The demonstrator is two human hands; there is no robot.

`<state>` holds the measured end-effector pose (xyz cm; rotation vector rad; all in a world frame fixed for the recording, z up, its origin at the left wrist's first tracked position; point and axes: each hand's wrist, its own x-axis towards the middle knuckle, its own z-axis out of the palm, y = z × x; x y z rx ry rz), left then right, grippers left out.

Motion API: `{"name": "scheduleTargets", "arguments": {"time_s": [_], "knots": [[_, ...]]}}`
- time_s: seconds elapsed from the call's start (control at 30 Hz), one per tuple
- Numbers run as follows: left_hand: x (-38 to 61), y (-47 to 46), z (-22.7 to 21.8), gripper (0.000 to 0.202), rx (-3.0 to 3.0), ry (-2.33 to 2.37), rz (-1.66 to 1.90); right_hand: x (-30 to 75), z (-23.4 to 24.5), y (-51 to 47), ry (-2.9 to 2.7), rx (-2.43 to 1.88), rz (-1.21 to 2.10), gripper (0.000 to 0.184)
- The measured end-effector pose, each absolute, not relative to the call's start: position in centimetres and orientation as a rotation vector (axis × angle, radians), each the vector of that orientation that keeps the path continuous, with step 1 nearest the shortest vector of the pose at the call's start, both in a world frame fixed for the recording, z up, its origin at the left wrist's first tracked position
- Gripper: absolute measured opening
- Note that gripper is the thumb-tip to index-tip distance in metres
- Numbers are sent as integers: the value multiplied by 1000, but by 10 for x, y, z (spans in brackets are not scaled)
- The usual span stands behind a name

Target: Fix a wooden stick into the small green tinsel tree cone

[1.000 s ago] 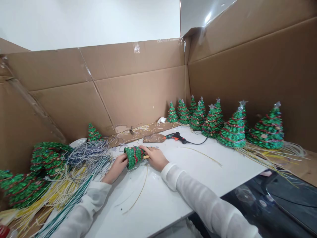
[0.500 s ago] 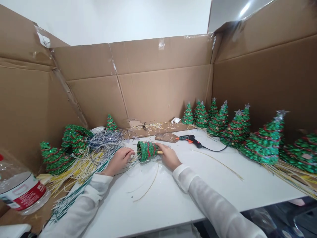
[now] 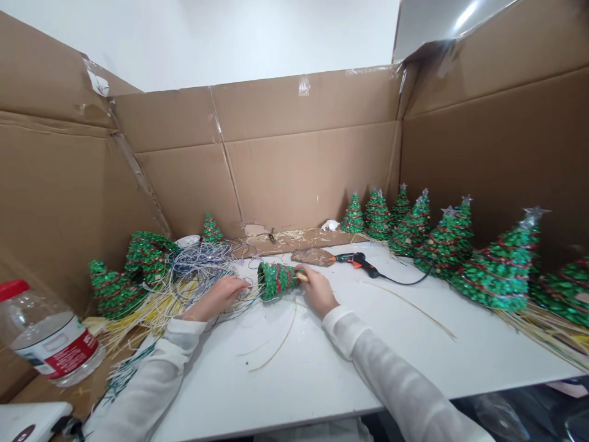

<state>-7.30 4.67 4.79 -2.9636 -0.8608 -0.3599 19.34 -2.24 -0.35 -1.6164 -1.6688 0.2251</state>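
A small green Christmas tree (image 3: 277,280) with red garland lies on its side over the white table, its open base toward the left. My right hand (image 3: 316,290) is closed around its narrow end, and a short tan stick (image 3: 302,277) shows by the fingers. At the open base, my left hand (image 3: 223,296) is closed in a pinch near thin strands that stick out of the tree. Those strands are too fine to tell which one the fingers hold, if any. One loose tan strand (image 3: 284,344) curves down onto the table below the tree.
A glue gun (image 3: 359,262) rests behind my right hand beside a brown glue-stained pad (image 3: 313,256). Finished trees (image 3: 499,270) line the right side. Bundled wires (image 3: 197,264) and more trees (image 3: 115,291) lie left, near a plastic bottle (image 3: 55,344). Cardboard walls (image 3: 304,172) surround the table.
The view has shifted slightly, so everything sits a little further right. Both hands stay at the tree, the left one at its open base, the right one at its narrow end.
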Motion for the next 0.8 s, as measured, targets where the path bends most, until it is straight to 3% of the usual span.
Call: {"name": "scheduleTargets", "arguments": {"time_s": [0.13, 0.27, 0.63, 0.8], "knots": [[-60, 35, 47, 28, -2782, -852, -302, 196, -1, -21, -1579, -1831, 221, 19], [-56, 32, 38, 26, -2724, -910, -304, 197, 3, -25, -1660, -1988, 166, 29], [-33, 24, 20, 22, -2818, -1163, -516, 188, 3, -26, -1781, -1798, 75, 22], [-15, 22, 13, 21, -2890, -1260, -803, 181, -3, -26, -1764, -1736, 93, 19]]}}
